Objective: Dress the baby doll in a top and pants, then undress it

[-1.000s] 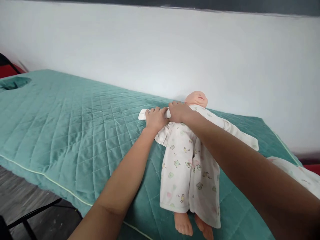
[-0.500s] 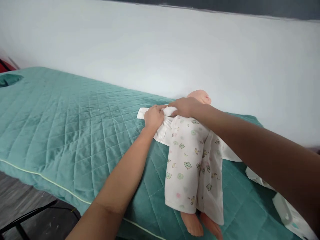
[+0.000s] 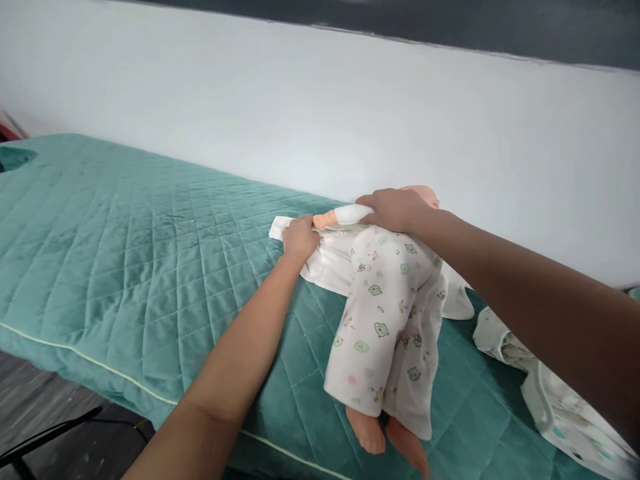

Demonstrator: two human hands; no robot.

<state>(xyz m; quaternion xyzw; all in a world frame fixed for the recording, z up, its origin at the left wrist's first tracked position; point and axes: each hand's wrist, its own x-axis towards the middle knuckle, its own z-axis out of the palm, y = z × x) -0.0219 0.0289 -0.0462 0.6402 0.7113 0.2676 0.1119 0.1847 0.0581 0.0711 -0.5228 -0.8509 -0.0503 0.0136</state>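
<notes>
A baby doll [image 3: 424,194] lies on its back on a green quilted mattress, its head by the wall, its bare feet [image 3: 366,430] toward me. It wears pale trousers [image 3: 380,327] printed with small animals. Spread beneath its side is a white garment [image 3: 333,263]. My left hand [image 3: 300,240] is closed on that garment, close by the doll's small hand. My right hand [image 3: 393,208] wraps round the upper part of the doll's white arm [image 3: 350,213]; its fingertips are partly hidden. Most of the doll's chest is behind my right hand and forearm.
The green mattress [image 3: 125,253] runs along a white wall [image 3: 225,100]. More printed white clothing [image 3: 565,407] lies at the right, partly behind my right forearm. A black metal frame [image 3: 50,437] stands on the floor at the lower left. The mattress has a hole [image 3: 17,157] at far left.
The doll's small hand and more of its white arm have come into sight between my hands. My right hand has shifted right and my left slightly left. The whole view has also moved a little.
</notes>
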